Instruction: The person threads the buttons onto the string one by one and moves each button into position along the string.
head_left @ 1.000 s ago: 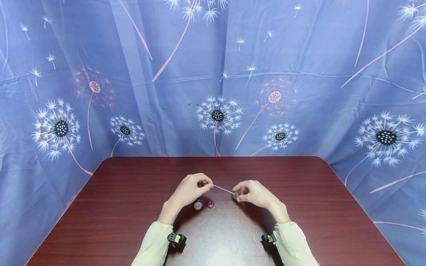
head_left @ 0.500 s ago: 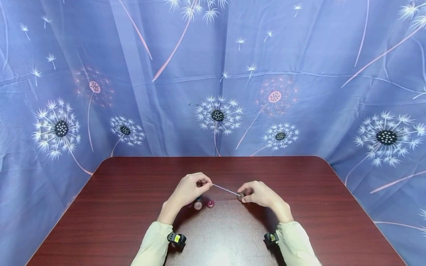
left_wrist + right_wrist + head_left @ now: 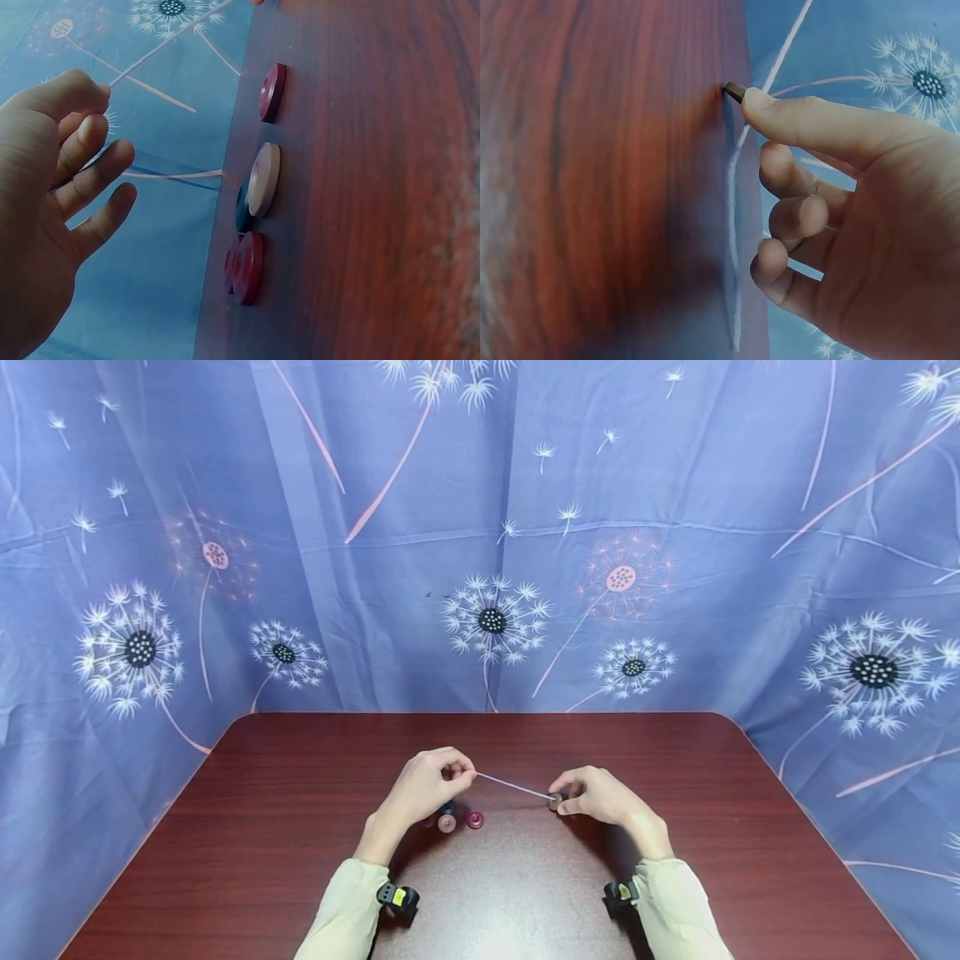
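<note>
Thumb and forefinger of my left hand (image 3: 431, 785) pinch one end of a pale lilac string (image 3: 513, 786), which runs taut and slopes down to the right. At its other side my right hand (image 3: 600, 795) pinches a dark brown button (image 3: 555, 802) by the edge, close over the table. Past the button, the string's loose tail (image 3: 733, 247) hangs along the tabletop in the right wrist view. Fingers cover much of the button, so I cannot tell how the string passes it. The other fingers of both hands are loosely curled.
Below my left hand lie a beige button (image 3: 264, 180), a dark blue button (image 3: 244, 206) partly behind it, and two red buttons (image 3: 249, 268) close together. Another dark red button (image 3: 475, 820) lies apart to their right. A blue dandelion curtain (image 3: 405, 635) surrounds the brown table (image 3: 300, 860).
My right hand has slid to the right with the brown button, and the stretch of string between the hands has grown longer. The left hand has shifted barely leftward, still pinching the string.
</note>
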Tool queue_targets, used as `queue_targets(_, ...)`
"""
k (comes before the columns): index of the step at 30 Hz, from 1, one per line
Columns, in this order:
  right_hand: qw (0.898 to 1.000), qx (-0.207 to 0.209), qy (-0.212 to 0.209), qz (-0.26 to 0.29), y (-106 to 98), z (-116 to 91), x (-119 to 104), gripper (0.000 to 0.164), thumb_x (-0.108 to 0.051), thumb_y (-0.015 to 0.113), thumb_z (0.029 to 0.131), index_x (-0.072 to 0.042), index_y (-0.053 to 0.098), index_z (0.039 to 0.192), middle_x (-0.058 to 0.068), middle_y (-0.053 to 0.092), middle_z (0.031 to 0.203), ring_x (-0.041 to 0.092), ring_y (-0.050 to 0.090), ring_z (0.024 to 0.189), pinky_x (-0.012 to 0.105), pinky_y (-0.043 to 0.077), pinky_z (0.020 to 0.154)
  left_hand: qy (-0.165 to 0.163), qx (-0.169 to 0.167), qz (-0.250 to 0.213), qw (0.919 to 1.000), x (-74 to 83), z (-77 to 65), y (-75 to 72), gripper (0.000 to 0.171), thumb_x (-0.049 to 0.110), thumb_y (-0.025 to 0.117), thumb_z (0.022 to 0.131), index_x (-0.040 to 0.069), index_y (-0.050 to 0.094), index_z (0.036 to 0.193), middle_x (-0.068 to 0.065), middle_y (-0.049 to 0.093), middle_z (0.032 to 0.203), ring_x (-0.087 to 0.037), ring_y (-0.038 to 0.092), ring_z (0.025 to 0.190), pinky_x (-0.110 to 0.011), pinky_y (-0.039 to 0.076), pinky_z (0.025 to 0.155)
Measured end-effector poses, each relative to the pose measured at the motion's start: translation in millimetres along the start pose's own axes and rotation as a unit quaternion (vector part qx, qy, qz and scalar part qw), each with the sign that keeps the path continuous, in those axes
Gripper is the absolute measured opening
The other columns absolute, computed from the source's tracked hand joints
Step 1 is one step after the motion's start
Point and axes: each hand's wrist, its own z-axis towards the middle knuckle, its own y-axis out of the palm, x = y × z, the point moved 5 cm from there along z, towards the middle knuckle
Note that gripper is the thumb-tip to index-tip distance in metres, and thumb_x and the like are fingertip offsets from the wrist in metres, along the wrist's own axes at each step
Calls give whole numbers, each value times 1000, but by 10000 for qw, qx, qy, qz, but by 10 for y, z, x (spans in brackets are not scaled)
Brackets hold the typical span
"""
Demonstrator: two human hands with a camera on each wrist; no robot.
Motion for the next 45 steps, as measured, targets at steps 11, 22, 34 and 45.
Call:
queue_targets(11, 9999, 23, 126, 51, -60, -15, 98, 27, -14, 80, 81, -12, 74, 108, -1, 63, 76, 12, 54, 69, 30, 43, 65, -82, 168, 31, 9998, -22, 1, -52, 7, 23, 71, 83, 28, 69, 81, 19, 51, 68, -1, 53, 67, -20, 44, 64)
queue_targets(22, 9988, -1, 406, 259, -127, -67, 245, 26, -14, 79, 82, -13, 74, 107, -4, 56, 71, 11, 48, 64, 26, 40, 58, -89, 126, -26, 9999, -6, 10, -72, 9, 23, 72, 84, 30, 68, 80, 19, 52, 67, -4, 54, 67, -21, 45, 64)
queue_targets(34, 9984, -155, 449, 306, -193, -135, 322, 28, -10, 76, 82, -9, 73, 109, -2, 58, 72, 11, 48, 64, 25, 40, 57, -94, -7, -27, 10000, -16, 4, -77, 4, 24, 69, 84, 22, 70, 82, 16, 53, 69, -3, 54, 67, -21, 44, 64)
queue_targets(45, 9974, -231, 527, 424, -193, -154, 315, 31, -11, 77, 81, -7, 72, 111, -1, 57, 72, 10, 47, 62, 25, 39, 55, -164, -107, -82, 9998, -24, 5, -63, 4, 26, 67, 83, 22, 68, 82, 16, 53, 69, -2, 53, 67, -21, 44, 64)
